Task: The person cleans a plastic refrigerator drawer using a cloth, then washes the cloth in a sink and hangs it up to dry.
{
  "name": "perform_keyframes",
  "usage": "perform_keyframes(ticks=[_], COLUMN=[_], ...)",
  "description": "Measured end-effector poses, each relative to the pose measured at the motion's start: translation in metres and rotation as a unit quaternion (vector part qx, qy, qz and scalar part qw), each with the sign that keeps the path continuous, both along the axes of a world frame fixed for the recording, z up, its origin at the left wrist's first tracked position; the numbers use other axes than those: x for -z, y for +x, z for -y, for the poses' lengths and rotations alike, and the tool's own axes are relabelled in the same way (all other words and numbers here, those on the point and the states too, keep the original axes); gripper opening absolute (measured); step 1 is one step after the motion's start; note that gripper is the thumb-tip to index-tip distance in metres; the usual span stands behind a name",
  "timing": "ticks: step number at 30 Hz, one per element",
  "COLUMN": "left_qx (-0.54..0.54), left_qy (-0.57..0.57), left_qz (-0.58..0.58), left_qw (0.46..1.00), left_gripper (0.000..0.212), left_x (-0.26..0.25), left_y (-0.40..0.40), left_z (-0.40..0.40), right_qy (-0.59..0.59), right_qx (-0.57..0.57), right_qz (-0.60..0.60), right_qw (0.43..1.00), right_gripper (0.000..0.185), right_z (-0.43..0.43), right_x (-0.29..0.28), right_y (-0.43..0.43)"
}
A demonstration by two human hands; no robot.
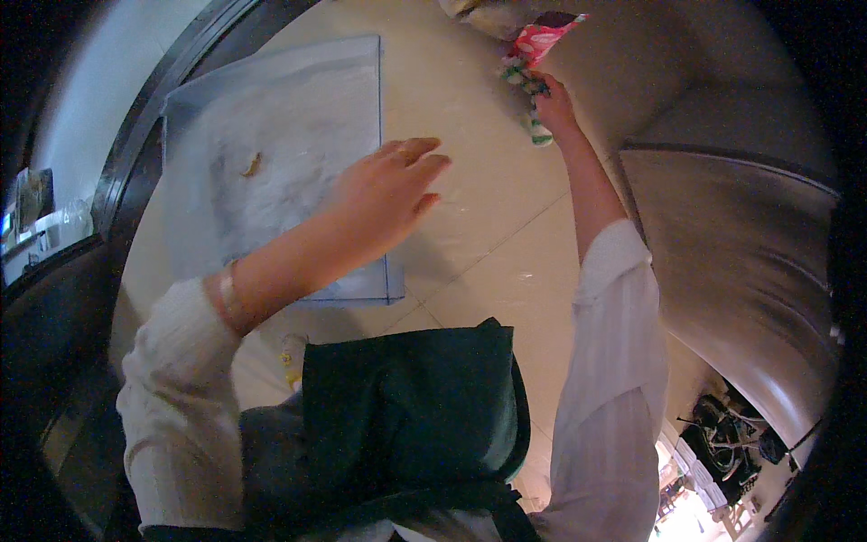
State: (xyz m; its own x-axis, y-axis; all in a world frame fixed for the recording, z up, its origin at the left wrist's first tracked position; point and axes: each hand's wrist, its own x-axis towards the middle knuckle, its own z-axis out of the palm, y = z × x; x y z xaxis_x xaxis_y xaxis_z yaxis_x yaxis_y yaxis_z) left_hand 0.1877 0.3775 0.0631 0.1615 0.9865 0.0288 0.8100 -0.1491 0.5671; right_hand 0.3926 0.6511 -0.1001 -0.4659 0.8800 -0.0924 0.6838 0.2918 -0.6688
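My right hand (557,105) grips a green-and-white cloth or rope piece (540,132), knotted-looking, low over the tiled floor. Just beyond it, a red-and-pink patterned piece (538,42) with a dark opening touches its upper end; whether the two are joined I cannot tell. My left hand (389,183) is palm down with its fingers apart, over the right side of a translucent plastic tray (381,88). Nothing shows in it. Inside the tray lies a pale white lining or filling (291,122), and on that a small curved brown bit (252,164).
A brown leather-like sofa (725,230) borders the floor (474,284) on the right. Beige soft material (491,17) lies at the top edge. Dark shoes (718,433) sit at the lower right. A dark-framed edge (149,108) curves along the left. My dark green apron (413,406) hangs below.
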Motion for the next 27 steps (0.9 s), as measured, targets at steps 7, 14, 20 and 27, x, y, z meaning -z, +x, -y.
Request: perform_keyframes(ticks=[7, 14, 20, 27], left_qx=[-0.218, -0.317, -0.28, -0.259], left_qy=[-0.091, -0.074, -0.093, -0.129], left_qz=[0.129, 0.22, 0.259, 0.269], left_qw=[0.963, 0.92, 0.92, 0.919], left_gripper=[0.033, 0.028, 0.028, 0.026], left_x=[-0.064, -0.051, -0.045, -0.035], left_y=[-0.067, -0.078, -0.068, -0.052], left_z=[0.079, 0.096, 0.088, 0.096], right_qy=[0.076, 0.068, 0.0, -0.047], right_qx=[0.032, -0.175, -0.264, -0.322], right_qz=[0.123, 0.063, 0.118, 0.15], right_qw=[0.989, 0.98, 0.957, 0.933], right_gripper=[0.045, 0.047, 0.043, 0.039], right_z=[0.038, 0.107, 0.134, 0.176], right_x=[0.03, 0.015, 0.0, -0.012], right_y=[-0.075, -0.111, -0.111, -0.092])
